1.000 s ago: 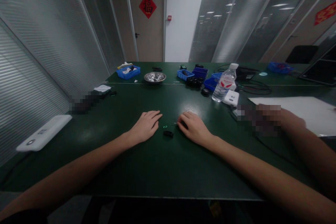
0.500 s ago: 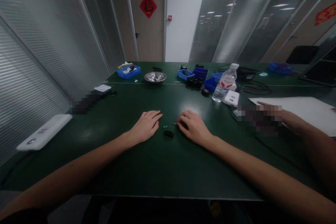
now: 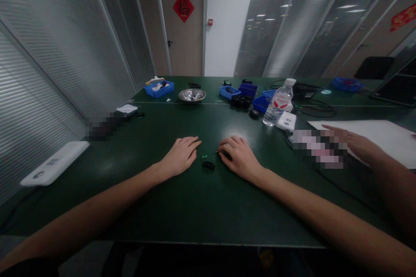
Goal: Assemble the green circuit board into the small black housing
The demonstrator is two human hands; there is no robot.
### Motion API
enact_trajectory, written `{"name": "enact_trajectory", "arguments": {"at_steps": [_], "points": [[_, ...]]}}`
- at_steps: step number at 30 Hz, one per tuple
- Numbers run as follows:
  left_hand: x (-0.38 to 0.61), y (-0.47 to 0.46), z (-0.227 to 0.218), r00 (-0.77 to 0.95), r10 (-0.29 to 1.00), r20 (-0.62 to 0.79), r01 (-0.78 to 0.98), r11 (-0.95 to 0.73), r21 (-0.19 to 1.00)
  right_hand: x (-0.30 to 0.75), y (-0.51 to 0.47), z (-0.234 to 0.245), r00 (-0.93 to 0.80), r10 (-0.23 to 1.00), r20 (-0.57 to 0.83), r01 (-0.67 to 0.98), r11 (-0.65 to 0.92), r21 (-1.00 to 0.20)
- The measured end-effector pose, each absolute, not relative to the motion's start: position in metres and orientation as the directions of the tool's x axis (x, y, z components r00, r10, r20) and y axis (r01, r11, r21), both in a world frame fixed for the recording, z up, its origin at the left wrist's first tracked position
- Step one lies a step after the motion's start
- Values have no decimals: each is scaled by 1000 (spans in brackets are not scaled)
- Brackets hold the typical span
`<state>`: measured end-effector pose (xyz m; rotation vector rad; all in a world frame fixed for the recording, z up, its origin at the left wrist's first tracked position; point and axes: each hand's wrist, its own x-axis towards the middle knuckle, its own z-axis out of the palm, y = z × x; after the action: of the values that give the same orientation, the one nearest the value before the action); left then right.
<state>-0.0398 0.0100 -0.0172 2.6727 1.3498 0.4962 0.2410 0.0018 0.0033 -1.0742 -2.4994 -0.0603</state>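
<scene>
My left hand (image 3: 182, 154) lies flat on the green table, fingers stretched out, holding nothing. My right hand (image 3: 238, 156) rests opposite it with curled fingers around a small screwdriver (image 3: 225, 154). Its dark handle is mostly hidden under the palm, and the thin metal shaft points left. Between the hands lie a black plastic part (image 3: 208, 165) and, just above it, tiny green pieces (image 3: 204, 156), too small to make out. Neither hand touches them.
Farther back stand a metal bowl (image 3: 192, 96), blue bins (image 3: 159, 89) and a water bottle (image 3: 278, 103). White power banks (image 3: 56, 163) lie left and right. At the right, another person's hand (image 3: 360, 145) is beside a blurred-out device (image 3: 320, 149).
My right hand's fingers shift slightly around the screwdriver. The other person's hand moves a little, and the blurred-out device beside it turns brighter. My left hand stays put.
</scene>
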Motion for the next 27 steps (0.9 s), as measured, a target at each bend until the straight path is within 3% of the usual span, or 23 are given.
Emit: {"name": "enact_trajectory", "arguments": {"at_steps": [18, 27], "points": [[-41, 12, -21, 558, 792, 245, 758, -608, 238, 241, 1, 3, -609, 674, 419, 703, 703, -110], [-42, 12, -20, 559, 796, 234, 759, -604, 242, 240, 0, 4, -653, 639, 407, 698, 716, -4]]}}
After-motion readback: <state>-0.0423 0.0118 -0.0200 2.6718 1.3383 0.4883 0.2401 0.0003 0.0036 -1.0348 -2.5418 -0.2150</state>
